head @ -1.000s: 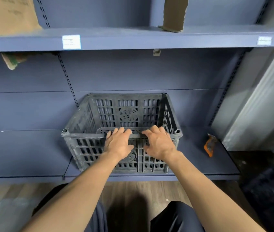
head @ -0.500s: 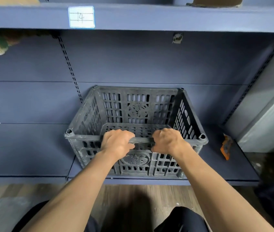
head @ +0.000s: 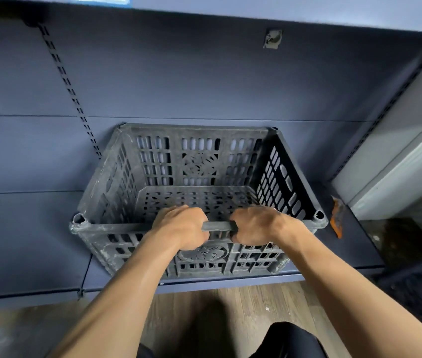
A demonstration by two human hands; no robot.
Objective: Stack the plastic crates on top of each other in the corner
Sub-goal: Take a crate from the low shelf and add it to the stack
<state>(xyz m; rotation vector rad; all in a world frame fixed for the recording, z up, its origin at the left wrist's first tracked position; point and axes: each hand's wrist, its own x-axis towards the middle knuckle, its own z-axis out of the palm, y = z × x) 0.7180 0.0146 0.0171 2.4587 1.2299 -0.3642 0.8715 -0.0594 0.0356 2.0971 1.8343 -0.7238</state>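
A dusty black plastic crate with slotted walls sits empty on the lowest blue shelf, its back against the shelf's rear panel. My left hand grips the crate's near rim just left of centre, fingers curled over the edge. My right hand grips the same rim just right of centre. A short stretch of rim shows between the two hands. Part of another black crate shows on the floor at the right edge.
An orange scrap lies on the shelf to the right of the crate. A grey wall panel stands at the right. An upper shelf overhangs. Wooden floor and my dark-clothed knees lie below.
My fingers went from resting on the near rim to curling tight round it. The view has moved closer and tipped down, so the crate looms larger.
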